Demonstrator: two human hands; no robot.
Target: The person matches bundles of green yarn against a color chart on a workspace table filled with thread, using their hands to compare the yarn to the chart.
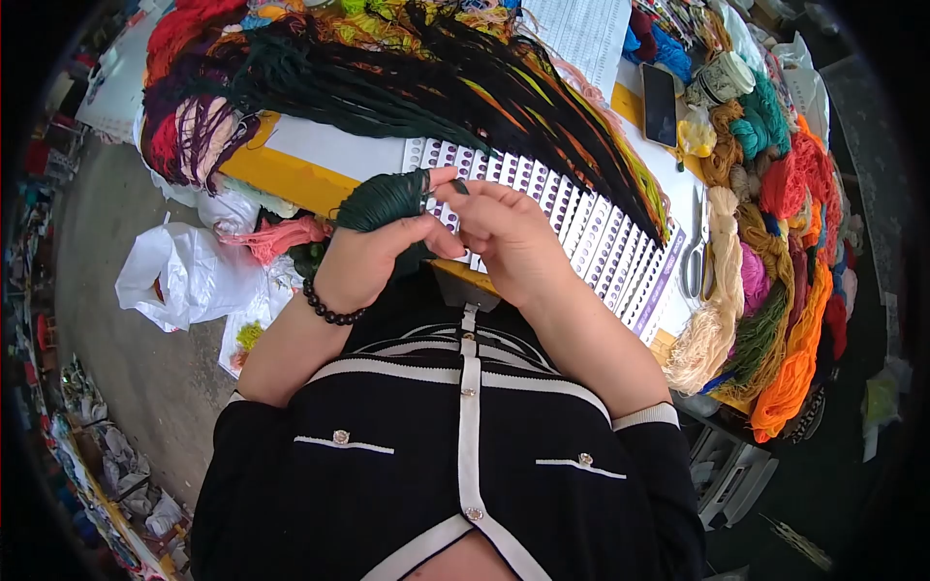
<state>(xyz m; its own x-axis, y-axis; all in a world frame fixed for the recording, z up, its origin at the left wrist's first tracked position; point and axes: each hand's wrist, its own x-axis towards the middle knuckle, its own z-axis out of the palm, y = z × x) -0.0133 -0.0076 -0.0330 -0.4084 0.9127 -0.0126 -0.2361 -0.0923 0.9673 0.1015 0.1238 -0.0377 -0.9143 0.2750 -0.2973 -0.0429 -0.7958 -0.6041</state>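
Note:
Dark green yarn [383,201] is wound in a thick bundle around the fingers of my left hand [387,242], whose thumb points toward my other hand. Close beside it, my right hand [504,230] pinches a dark green strand [459,186] between thumb and fingers. The fingertips of both hands nearly meet over the table's front edge. Beyond them, long dark green and black yarn strands [387,97] lie across the table. Beneath the hands is a white sheet [610,247] with rows of dark round spots.
A phone [659,105] lies at the right, with scissors [694,263] nearer me. Coloured yarn skeins, including orange [799,339] and cream [712,320], line the table's right side. A white plastic bag [179,276] sits at the left below the yellow table edge [291,179].

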